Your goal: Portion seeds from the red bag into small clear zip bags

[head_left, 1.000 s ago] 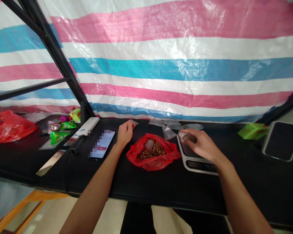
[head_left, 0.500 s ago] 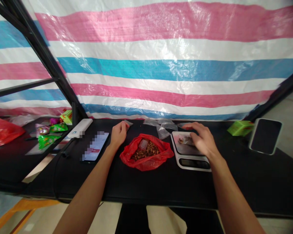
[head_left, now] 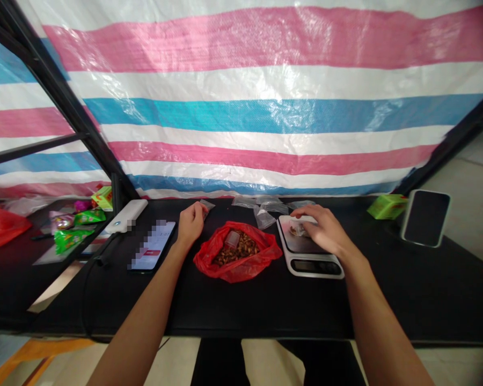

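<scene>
While a pink, white and blue striped plastic tarp [head_left: 241, 123] hangs behind a black tabletop [head_left: 257, 311], the half-curled right hand [head_left: 326, 228] covers a small clear plastic packet [head_left: 297, 229] on a white digital scale [head_left: 309, 265], its grip unclear; the closed left hand [head_left: 191, 224] pinches a clear plastic scrap [head_left: 204, 207] near a red plastic bag [head_left: 237, 265] of brown nuts.

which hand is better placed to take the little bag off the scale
Right, probably: the right hand is directly over the small bag on the digital scale. The left hand is farther off, beyond the red plastic bag, and seems to pinch a clear plastic bag.
</scene>
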Action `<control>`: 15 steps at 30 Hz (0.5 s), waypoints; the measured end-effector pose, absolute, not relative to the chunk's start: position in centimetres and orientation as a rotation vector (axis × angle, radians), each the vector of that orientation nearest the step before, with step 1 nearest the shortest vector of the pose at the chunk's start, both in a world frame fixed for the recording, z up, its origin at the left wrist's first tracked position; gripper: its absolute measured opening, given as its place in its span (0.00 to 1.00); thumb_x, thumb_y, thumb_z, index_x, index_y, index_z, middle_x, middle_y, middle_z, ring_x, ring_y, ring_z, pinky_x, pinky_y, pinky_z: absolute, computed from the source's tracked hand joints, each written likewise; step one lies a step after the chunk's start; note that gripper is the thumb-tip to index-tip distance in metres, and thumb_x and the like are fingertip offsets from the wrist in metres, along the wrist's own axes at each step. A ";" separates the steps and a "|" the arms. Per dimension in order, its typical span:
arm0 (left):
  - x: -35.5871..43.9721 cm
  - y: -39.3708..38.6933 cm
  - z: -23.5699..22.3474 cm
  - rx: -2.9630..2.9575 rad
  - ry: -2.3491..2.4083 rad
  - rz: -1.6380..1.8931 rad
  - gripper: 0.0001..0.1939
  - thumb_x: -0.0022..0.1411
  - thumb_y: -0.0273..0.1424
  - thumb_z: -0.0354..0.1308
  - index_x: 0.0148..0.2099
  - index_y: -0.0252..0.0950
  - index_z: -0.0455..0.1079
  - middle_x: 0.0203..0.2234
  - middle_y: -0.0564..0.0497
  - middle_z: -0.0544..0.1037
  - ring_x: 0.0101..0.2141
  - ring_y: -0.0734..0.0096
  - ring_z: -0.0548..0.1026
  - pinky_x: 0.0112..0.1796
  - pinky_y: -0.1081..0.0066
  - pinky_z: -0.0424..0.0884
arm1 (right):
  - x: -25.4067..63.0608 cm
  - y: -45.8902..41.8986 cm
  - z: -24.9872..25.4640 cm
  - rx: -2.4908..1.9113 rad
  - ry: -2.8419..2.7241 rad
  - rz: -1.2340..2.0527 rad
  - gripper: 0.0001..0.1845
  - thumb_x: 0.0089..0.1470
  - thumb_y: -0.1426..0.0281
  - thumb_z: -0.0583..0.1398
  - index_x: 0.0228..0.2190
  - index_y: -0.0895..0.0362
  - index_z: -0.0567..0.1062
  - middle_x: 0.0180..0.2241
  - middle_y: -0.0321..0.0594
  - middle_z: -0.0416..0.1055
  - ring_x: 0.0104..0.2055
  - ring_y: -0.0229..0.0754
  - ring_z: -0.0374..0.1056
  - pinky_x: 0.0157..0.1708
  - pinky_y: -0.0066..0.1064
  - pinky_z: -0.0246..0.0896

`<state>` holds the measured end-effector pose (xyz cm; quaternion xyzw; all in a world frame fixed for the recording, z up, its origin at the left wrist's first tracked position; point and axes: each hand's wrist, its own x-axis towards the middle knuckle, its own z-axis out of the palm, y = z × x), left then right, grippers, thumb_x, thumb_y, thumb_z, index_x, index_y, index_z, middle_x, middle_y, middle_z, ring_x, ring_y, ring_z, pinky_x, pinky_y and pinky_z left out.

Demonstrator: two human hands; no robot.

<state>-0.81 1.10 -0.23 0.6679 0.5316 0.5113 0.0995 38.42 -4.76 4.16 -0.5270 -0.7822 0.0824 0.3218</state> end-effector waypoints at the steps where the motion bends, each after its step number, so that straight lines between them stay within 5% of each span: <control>1: -0.8 1.1 -0.2 1.977 1.572 1.510 0.23 0.74 0.35 0.42 0.30 0.37 0.73 0.20 0.53 0.71 0.23 0.71 0.70 0.28 0.72 0.63 | 38.4 -4.8 4.2 -1.369 -2.059 0.206 0.21 0.46 0.78 0.55 0.40 0.51 0.80 0.44 0.39 0.81 0.49 0.51 0.73 0.52 0.43 0.63; 15: -0.8 1.1 -0.2 1.992 1.569 1.505 0.24 0.74 0.36 0.43 0.30 0.37 0.73 0.20 0.53 0.72 0.24 0.71 0.70 0.29 0.72 0.63 | 37.7 -5.1 3.5 -1.374 -2.152 0.238 0.28 0.46 0.77 0.59 0.50 0.50 0.77 0.52 0.42 0.78 0.54 0.55 0.71 0.56 0.49 0.59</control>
